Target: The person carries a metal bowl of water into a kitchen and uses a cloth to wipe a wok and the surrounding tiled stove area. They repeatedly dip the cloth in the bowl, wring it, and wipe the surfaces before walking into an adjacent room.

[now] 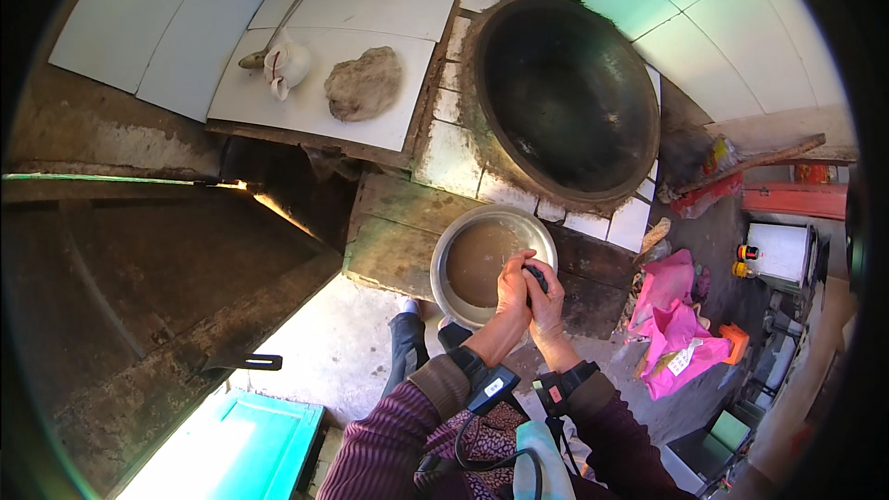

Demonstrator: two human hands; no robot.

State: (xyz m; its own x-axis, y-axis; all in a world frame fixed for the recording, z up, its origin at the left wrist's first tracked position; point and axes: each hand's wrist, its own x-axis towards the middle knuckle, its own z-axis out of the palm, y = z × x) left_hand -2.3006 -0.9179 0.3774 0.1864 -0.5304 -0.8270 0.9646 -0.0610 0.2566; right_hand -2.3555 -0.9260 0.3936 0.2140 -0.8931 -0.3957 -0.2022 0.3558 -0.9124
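My left hand (512, 286) and my right hand (549, 307) are pressed together over the right side of a metal basin (440, 260). Between them a dark wad (535, 276), which looks like wet cloth, is squeezed; most of it is hidden by the fingers. Brown, murky water (479, 257) lies in the basin. The basin is beside the tiled edge of a stove, in front of a large dark wok (555, 97) set into it. Inside, the wok looks dark, with a few shiny patches.
A white-tiled worktop at the upper left bears a ladle (285, 21), a white pitcher (290, 64) and a crumpled greyish cloth (366, 83). Pink plastic bags (677, 340) and an orange object (734, 344) lie on the floor to the right. A wooden stick (757, 161) leans near the wok.
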